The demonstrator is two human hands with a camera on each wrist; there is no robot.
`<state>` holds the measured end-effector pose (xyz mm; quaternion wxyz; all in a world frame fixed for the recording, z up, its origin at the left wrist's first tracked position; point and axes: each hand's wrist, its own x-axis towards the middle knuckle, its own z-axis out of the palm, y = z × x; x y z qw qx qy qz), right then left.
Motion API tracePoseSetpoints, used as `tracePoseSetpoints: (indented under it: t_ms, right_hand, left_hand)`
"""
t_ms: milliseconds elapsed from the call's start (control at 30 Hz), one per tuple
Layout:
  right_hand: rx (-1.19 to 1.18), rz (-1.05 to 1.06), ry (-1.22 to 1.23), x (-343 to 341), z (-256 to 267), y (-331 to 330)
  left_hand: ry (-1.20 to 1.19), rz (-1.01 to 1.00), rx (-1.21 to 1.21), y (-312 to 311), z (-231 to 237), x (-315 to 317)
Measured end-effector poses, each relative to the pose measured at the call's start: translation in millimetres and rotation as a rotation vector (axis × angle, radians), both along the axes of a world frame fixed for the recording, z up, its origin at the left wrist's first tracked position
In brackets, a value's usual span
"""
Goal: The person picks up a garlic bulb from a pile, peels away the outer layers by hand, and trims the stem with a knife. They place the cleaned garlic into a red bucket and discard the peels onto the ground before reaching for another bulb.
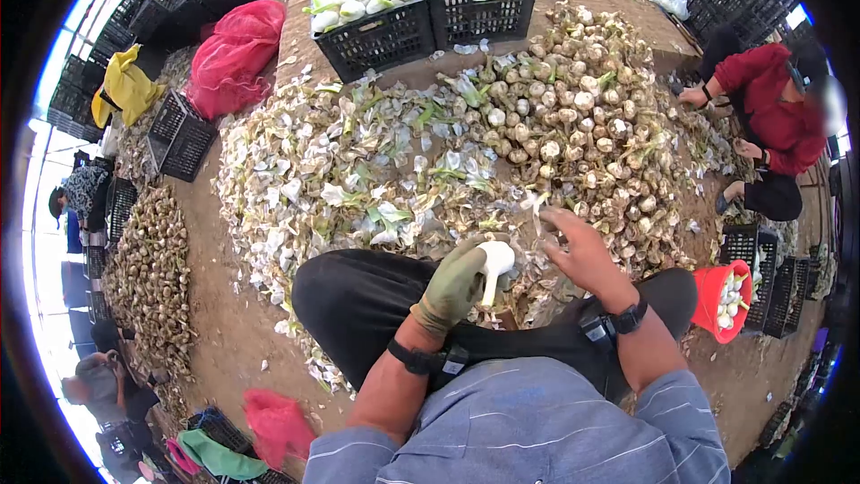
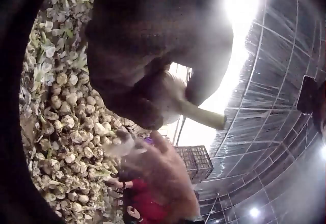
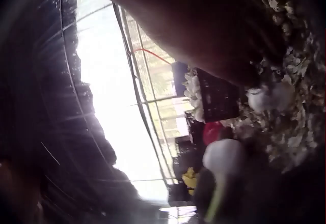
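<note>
In the head view, my gloved left hand [image 1: 451,290] grips a peeled white garlic bulb [image 1: 498,258] above my lap, its cut stem pointing toward me. The left wrist view shows the pale stem [image 2: 204,116] sticking out past the dark glove. My bare right hand [image 1: 582,255] is to the right of the bulb, fingers curved, with a strip of garlic skin [image 1: 535,203] at its fingertips. That skin [image 2: 121,147] is blurred in the left wrist view. Just in front of both hands lies a heap of loose garlic skins [image 1: 358,188].
Unpeeled garlic bulbs [image 1: 573,116] are piled ahead to the right. Two black crates [image 1: 376,40] of white garlic stand at the far side. A red bucket [image 1: 736,327] with peeled garlic is by my right knee. Another person [image 1: 770,108] sits at the right.
</note>
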<state>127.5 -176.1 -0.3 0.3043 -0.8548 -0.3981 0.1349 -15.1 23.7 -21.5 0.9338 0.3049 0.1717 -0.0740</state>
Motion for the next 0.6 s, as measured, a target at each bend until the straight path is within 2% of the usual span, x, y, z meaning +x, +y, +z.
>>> tracePoseSetpoints:
  t_ms: [33, 133, 267, 367, 400, 467, 600]
  right_hand:
    - [0.115, -0.109, 0.297, -2, 5, 3]
    - [0.134, -0.054, 0.25, -3, 13, 7]
    - [0.179, -0.075, 0.256, -16, 21, 13]
    - [-0.106, -0.064, -0.008, -18, 19, 8]
    - [0.04, -0.037, -0.025, -21, 15, 10]
    - [0.329, 0.016, -0.057, -30, 8, 18]
    - [0.275, 0.058, 0.095, -47, 18, 26]
  left_hand:
    - [0.03, 0.044, 0.009, -3, 8, -1]
    - [0.108, 0.049, -0.112, -2, -7, -1]
    - [0.25, 0.092, -0.132, -6, -16, 3]
    - [0.252, 0.094, -0.07, -6, -18, 6]
    - [0.242, 0.087, -0.064, -7, -18, 6]
    - [0.278, 0.095, 0.058, -13, -16, 10]
    - [0.242, -0.002, 0.45, -18, -9, 5]
